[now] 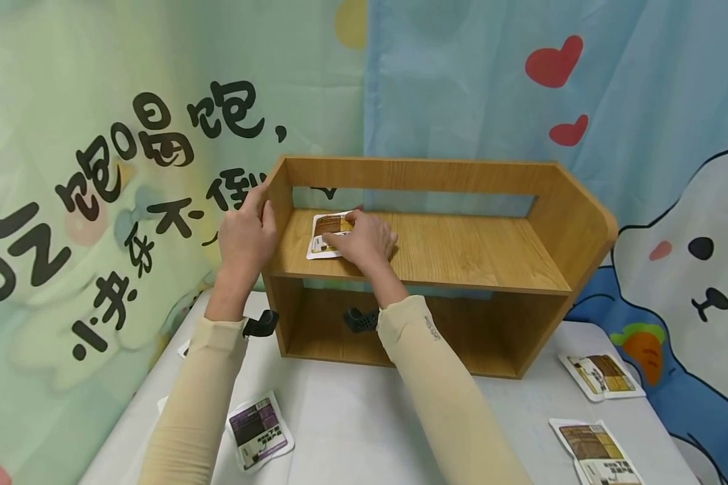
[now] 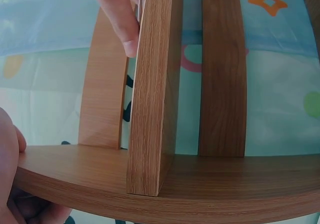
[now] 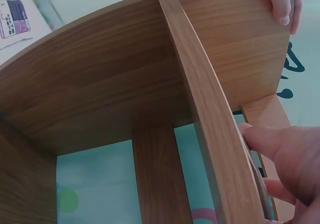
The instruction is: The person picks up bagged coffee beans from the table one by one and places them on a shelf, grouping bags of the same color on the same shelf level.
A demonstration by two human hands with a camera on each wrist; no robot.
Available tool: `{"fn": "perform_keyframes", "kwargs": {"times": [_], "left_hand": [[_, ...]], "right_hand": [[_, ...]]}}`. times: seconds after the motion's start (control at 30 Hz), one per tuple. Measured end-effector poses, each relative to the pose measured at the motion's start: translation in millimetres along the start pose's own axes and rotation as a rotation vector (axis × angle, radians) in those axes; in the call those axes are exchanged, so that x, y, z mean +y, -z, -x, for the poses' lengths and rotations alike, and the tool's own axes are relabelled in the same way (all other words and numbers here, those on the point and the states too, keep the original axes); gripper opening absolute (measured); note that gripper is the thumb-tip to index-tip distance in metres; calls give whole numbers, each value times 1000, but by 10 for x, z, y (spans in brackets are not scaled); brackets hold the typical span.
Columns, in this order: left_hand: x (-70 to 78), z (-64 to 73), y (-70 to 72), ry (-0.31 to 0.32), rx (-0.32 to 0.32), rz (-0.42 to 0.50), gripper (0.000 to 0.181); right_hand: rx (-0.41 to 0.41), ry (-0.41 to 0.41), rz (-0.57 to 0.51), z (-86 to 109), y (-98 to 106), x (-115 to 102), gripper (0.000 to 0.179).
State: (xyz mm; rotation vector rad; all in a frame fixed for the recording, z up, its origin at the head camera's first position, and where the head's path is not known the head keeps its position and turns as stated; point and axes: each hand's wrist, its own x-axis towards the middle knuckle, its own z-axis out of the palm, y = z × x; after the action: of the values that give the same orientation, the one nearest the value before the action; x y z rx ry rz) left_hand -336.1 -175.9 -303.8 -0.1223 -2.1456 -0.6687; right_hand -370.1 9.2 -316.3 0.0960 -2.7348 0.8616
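A two-tier wooden shelf [image 1: 479, 252] stands on the white table. My left hand [image 1: 247, 232] grips the upper edge of its left side panel [image 2: 70, 166], with the thumb inside and fingers outside in the left wrist view. On the left part of the upper board lies a white-edged pouch with a brown and yellow print [image 1: 320, 246]. My right hand [image 1: 369, 241] holds this pouch from above, thumb and fingers spread over it and covering its right part. The right wrist view shows the thumb [image 3: 262, 138] and fingers just over the board's edge.
A purple-and-black pouch [image 1: 259, 431] lies on the table [image 1: 340, 431] at front left. Two brown-printed pouches, one farther back [image 1: 603, 376] and one nearer [image 1: 600, 455], lie at the right. Printed curtains [image 1: 461, 87] hang close behind the shelf.
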Motion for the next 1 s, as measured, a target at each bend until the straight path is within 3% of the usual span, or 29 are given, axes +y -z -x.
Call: {"fn": "perform_keyframes", "kwargs": {"times": [0.7,1.0], "left_hand": [[-2,11,-12,-1,5,-2,33],[-3,15,-19,6,13,-1,33]], "right_hand": [[27,21,-37,66,-21,53,59],[114,20,-240,259,143,136,51]]}}
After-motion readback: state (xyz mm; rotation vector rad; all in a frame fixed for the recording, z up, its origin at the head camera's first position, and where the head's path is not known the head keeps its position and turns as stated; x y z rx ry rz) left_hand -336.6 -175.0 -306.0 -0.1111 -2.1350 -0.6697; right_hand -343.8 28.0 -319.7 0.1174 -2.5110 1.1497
